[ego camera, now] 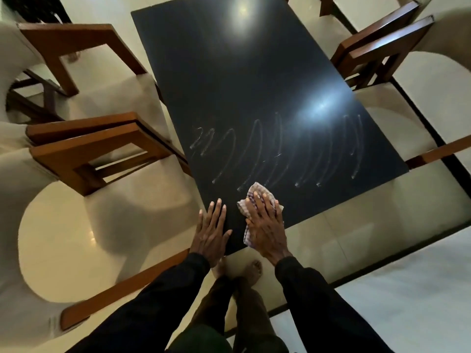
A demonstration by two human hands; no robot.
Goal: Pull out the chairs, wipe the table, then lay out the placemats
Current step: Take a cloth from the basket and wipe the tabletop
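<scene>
Tabletop (pixel 254 85): dark, glossy rectangular slab stretching away from the person, with two lamp glares bouncing off it.
Cloth (pixel 258 191): checked, crumpled rag at the near end of the tabletop, close to the edge and pinned under the right hand.
Right hand (pixel 266 228): palm down on the cloth, wrist low, arm reaching in from below.
Right fingers (pixel 260 202): straight and slightly spread, pressing the cloth flat and not curled round it.
Left hand (pixel 210 233): lying flat on the bare tabletop just beside the cloth, near the edge.
Left fingers (pixel 216 210): stretched out and relaxed, holding nothing.
Streaks (pixel 257 149): pale, thin curved arcs, side by side across the tabletop beyond the cloth.
Chairs (pixel 84 149): squared brown wooden arms and cream padded seats, standing along both long sides.
Sleeves (pixel 318 301): long, black, down to the wrists.
Floor (pixel 331 238): pale shiny tiles, with bare feet (pixel 252 271) showing just past the near edge.
</scene>
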